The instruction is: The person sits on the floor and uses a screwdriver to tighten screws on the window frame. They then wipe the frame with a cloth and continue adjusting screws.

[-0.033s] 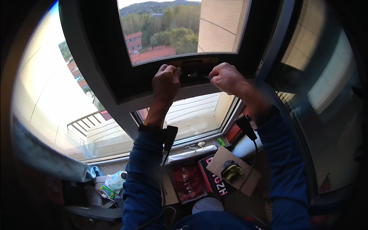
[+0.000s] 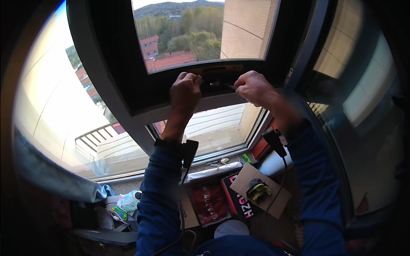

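Both arms reach up to the dark lower frame of a screened window (image 2: 162, 83). My left hand (image 2: 185, 94) is closed in a pinch at the frame, with a small pale bit showing at its fingertips; I cannot make out what it is. To its right, my right hand (image 2: 255, 88) is closed on a thin dark tool (image 2: 229, 86) that points left. Near the tool's tip lies a short pale metallic piece (image 2: 215, 84); whether they are joined is unclear. Just above the hands, a yellow strip (image 2: 230, 67) runs along the frame.
Below is a lower window pane (image 2: 222, 128). A white roll (image 2: 213, 171) lies on the sill. Farther down sit a red package (image 2: 208, 204), a cardboard piece (image 2: 279, 200) with dark-and-yellow gloves (image 2: 258, 192), and a cluttered grey bin (image 2: 106, 236). Black cables hang from both wrists.
My right hand has shifted very slightly to the right and down with the thin tool. My left hand keeps its place.
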{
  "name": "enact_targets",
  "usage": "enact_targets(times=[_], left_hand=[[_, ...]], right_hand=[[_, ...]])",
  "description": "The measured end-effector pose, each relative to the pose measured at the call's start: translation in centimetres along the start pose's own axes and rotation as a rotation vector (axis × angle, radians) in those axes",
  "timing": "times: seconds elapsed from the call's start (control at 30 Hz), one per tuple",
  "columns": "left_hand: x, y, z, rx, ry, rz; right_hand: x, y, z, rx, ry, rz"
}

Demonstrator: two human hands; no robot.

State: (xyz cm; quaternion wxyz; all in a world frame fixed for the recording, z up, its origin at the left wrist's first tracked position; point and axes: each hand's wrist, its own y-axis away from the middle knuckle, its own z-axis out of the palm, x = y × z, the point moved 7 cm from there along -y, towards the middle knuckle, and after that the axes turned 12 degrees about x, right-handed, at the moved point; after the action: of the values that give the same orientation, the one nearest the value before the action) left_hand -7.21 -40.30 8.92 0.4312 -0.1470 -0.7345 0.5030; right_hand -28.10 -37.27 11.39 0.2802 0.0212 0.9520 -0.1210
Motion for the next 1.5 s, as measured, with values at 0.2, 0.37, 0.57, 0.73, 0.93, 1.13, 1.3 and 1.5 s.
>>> enact_targets(times=[0.2,0.37,0.57,0.73,0.93,1.13,1.3,1.5], left_hand=[[0.0,0.0,0.0,0.015,-0.004,0.052],[-0.1,0.2,0.2,0.011,-0.004,0.030],[0.1,0.3,-0.2,0.009,0.016,0.054],[0.2,0.2,-0.3,0.020,0.013,0.063],[0.1,0.2,0.0,0.030,0.000,0.062],[0.1,0.2,0.0,0.024,-0.008,0.066],[0.1,0.2,-0.2,0.021,-0.008,0.054],[0.2,0.3,-0.1,0.029,-0.002,0.057]], right_hand=[[0.7,0.5,-0.2,0.003,-0.198,0.005],[0.1,-0.2,0.4,0.004,-0.099,-0.021],[-1.4,-0.1,0.3,0.087,0.058,-0.098],[-0.1,0.0,-0.5,0.047,-0.037,-0.053],[0.1,0.4,-0.2,-0.014,-0.134,0.009],[0.0,0.5,-0.5,-0.005,-0.086,0.026],[-0.2,1.1,0.0,0.165,-0.085,-0.157],[-0.1,1.0,-0.5,0.002,-0.160,-0.009]])
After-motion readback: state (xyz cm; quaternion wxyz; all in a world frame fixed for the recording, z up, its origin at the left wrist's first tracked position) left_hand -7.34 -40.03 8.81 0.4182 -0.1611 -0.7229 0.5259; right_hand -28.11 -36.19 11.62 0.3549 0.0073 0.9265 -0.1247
